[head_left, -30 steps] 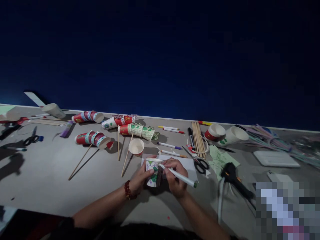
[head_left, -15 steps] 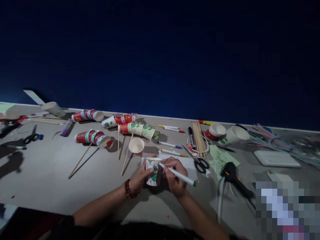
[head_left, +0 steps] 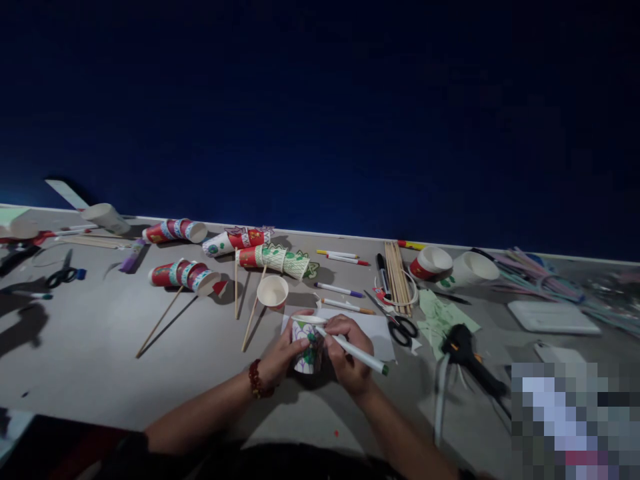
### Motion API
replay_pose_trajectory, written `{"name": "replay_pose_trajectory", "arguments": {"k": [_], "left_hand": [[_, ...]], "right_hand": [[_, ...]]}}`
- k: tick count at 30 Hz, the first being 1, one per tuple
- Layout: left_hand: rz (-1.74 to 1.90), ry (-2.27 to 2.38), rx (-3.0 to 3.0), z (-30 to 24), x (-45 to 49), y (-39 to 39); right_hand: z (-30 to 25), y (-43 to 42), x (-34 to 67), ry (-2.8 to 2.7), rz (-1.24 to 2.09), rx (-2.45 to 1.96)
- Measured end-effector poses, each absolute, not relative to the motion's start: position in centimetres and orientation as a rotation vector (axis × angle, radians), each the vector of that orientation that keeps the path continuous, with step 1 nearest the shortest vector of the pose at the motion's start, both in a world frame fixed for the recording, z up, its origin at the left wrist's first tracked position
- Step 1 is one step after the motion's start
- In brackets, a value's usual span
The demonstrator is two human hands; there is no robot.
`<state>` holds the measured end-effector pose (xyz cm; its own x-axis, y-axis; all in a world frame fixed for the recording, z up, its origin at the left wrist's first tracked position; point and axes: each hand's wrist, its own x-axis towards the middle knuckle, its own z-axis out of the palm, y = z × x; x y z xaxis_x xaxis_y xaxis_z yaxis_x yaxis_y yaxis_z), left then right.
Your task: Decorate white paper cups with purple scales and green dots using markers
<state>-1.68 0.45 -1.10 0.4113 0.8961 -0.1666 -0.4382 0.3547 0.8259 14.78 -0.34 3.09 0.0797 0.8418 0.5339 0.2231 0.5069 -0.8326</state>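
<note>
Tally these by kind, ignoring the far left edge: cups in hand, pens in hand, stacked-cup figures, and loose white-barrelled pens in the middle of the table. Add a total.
Held cup: 1
Held pen: 1
Stacked-cup figures: 4
Loose white-barrelled pens: 4
Total: 10

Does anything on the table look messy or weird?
Yes: the pale green paper, beside the scissors near the right hand, looks oddly ragged. A tiny red speck lies on the table, too small to identify.
</note>
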Motion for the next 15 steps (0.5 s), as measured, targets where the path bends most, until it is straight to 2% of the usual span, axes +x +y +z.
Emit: {"name": "replay_pose_trajectory", "arguments": {"k": [15], "left_hand": [[0.974,0.715,0.789,-0.7,-1.6,0.6]], "right_hand": [[4.0,-0.2,14.7,-1.482,0.571,-0.999]]}}
